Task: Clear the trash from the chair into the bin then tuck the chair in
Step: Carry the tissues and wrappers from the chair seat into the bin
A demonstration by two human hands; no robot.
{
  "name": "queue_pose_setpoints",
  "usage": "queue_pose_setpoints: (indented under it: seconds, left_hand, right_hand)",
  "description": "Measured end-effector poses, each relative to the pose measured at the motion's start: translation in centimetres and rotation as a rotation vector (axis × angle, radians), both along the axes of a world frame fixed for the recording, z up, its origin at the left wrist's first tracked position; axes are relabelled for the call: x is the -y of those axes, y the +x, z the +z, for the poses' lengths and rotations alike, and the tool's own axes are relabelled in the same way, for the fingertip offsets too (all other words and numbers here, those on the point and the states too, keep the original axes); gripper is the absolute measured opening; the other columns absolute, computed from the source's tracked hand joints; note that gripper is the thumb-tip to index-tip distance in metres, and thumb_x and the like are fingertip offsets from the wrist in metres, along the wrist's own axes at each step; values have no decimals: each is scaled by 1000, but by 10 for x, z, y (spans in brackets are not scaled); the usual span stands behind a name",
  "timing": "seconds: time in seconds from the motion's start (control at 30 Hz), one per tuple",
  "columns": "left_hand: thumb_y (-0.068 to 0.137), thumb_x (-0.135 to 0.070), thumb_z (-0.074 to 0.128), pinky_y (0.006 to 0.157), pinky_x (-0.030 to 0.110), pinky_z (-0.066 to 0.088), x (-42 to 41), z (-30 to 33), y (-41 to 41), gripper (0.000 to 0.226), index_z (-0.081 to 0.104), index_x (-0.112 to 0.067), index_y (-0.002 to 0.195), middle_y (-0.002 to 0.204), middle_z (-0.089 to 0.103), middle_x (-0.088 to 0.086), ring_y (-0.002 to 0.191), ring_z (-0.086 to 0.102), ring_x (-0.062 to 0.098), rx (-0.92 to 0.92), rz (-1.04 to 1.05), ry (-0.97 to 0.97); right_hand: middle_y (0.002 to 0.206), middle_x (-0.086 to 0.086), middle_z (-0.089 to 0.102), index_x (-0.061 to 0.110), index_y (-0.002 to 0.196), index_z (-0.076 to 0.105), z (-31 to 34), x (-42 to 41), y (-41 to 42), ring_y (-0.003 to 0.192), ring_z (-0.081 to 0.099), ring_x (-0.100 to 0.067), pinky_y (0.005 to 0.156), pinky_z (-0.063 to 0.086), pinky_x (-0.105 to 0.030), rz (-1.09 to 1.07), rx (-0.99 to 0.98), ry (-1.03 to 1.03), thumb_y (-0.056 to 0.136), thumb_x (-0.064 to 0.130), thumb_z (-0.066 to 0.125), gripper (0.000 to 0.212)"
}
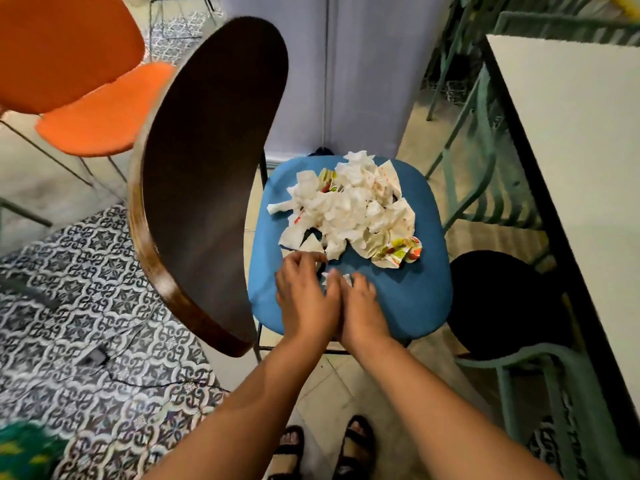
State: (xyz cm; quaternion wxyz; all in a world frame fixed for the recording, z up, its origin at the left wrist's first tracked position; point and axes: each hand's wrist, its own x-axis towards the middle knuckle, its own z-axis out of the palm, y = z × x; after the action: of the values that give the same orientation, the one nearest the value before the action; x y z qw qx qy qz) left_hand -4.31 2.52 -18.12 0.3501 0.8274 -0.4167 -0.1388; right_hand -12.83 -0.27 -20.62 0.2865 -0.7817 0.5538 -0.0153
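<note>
From the head camera, crumpled napkins and wrappers (349,206) lie heaped on the blue chair seat (415,299), toward its far side. The left hand (304,296) and right hand (363,306) press together at the seat's near edge, fingers curled over a small scrap (341,277). A two-handed scoop could let loose pieces slide off the seat to the floor. No bin is visible.

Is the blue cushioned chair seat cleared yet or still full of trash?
Still full: a heap of crumpled white napkins and printed wrappers covers the blue cushioned chair seat.
</note>
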Motion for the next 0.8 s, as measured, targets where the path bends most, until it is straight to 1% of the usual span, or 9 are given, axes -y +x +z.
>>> queue_pose_setpoints:
  seconds: [0.07, 0.1, 0.13, 0.23, 0.33, 0.47, 0.57, 0.67, 0.8]
  left_hand:
    - [87, -32, 59, 93, 37, 36, 5, -2, 2, 27, 58, -21, 112, 122, 48, 1, 115, 43, 23, 46, 43, 33]
    - [88, -32, 59, 94, 39, 36, 8, -5, 3, 29, 58, -22, 114, 126, 48, 1, 119, 41, 24, 62, 57, 47]
    - [88, -32, 58, 95, 40, 36, 11, -9, 4, 30, 57, -23, 117, 129, 47, 1, 122, 40, 24, 79, 66, 64]
    - [90, -31, 57, 101, 43, 34, 18, -22, 9, 39, 53, -24, 128, 139, 42, 4, 131, 33, 26, 126, 67, 134]
    - [91, -33, 56, 104, 47, 32, 27, -30, 13, 46, 47, -25, 135, 144, 38, 7, 134, 29, 30, 136, 28, 236]
    - [91, -32, 56, 89, 44, 40, 34, -32, 17, 41, 49, -26, 131, 130, 51, 9, 117, 42, 34, 167, 5, 293]
    - [91, -24, 55, 82, 42, 42, 34, -32, 17, 35, 51, -20, 125, 121, 55, 13, 108, 47, 36, 193, 39, 284]
    - [88, -21, 56, 82, 44, 42, 30, -31, 19, 40, 49, -13, 126, 119, 54, 16, 106, 48, 37, 178, 66, 310]
    - [83, -33, 61, 80, 42, 41, 23, -28, 22, 47, 49, -10, 123, 117, 52, 16, 109, 45, 37, 134, 85, 337]
  right_hand:
    - [118, -4, 48, 27, 113, 55, -6, 1, -3, 108, 48, -23, 87, 48, -39, 19, 44, -22, 87, 26, 59, 26]
    - [108, -2, 52, 25, 100, 59, -9, 1, -6, 99, 52, -21, 79, 49, -37, 21, 48, -53, 89, 26, 55, 12]
    - [101, -1, 53, 24, 94, 60, -11, 2, -9, 94, 54, -20, 75, 47, -34, 32, 47, -75, 89, 23, 54, 9]
    - [98, -4, 54, 16, 101, 67, -14, 2, -21, 91, 54, -22, 78, 46, -32, 17, 110, -88, 86, 11, 59, 18]
    - [101, -5, 56, 15, 109, 68, -10, 3, -32, 93, 55, -22, 81, 44, -29, -60, 181, -65, 87, 12, 61, 23]
    - [109, -4, 58, 16, 114, 67, -11, 4, -44, 97, 57, -19, 79, 37, -18, -117, 232, -48, 88, 17, 62, 26]
    - [112, -5, 58, 14, 115, 66, -10, 6, -50, 101, 56, -18, 81, 35, -15, -161, 268, -27, 88, 16, 62, 27]
    - [113, -5, 58, 14, 116, 65, -10, 6, -51, 101, 56, -18, 82, 35, -15, -190, 275, -27, 88, 17, 62, 28]
    - [116, -5, 55, 13, 117, 63, -11, 1, -50, 104, 55, -19, 83, 34, -15, -228, 290, -44, 88, 17, 63, 30]
